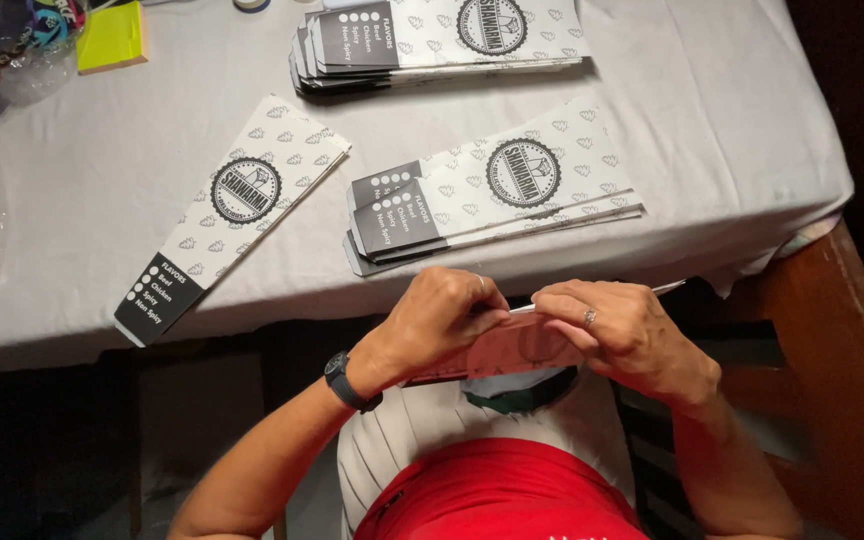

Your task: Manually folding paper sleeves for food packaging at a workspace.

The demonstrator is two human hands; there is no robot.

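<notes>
Head view: sleeve stacks (492, 200) beyond both hands' (542, 325) grip.

Single flat paper sleeve (235, 212) lies diagonally on the counter (92, 170), left of centre: long, white with grey pattern, round black emblem, black panel at its lower end overhanging the edge. Fanned stack of like sleeves (497, 190) near the front edge, centre-right. Thicker stack (442, 40) at the far edge. One sleeve (512, 345) held between both hands, below the counter edge, underside showing.
</notes>
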